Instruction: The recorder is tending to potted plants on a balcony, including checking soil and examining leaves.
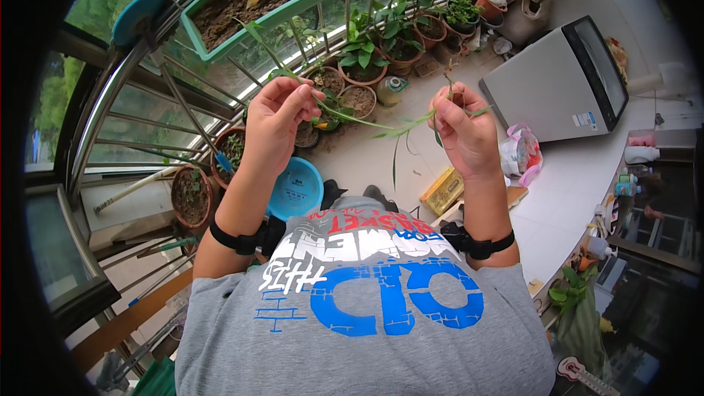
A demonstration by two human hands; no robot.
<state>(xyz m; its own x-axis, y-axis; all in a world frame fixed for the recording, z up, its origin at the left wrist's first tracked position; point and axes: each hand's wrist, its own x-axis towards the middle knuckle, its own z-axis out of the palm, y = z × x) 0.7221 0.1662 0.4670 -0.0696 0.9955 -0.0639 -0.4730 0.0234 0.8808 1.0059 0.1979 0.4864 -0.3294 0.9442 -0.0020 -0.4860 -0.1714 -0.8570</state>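
Observation:
A thin green grass-like plant stretches between my two hands in front of my chest. My left hand pinches its leafy stem between thumb and fingers, and one long blade rises past the hand toward the planter. The plant's other end, with brownish root-like strands at the top, is held between the thumb and fingers of my right hand. Several narrow leaves hang from that end. Beyond my left hand, a long green planter box filled with brown soil rests by the railing, a yellowed leaf on the soil.
Potted plants line the window railing. A blue round basin lies near my feet. To the right are a grey washing machine, a yellow box and a plastic bag on the tiled floor.

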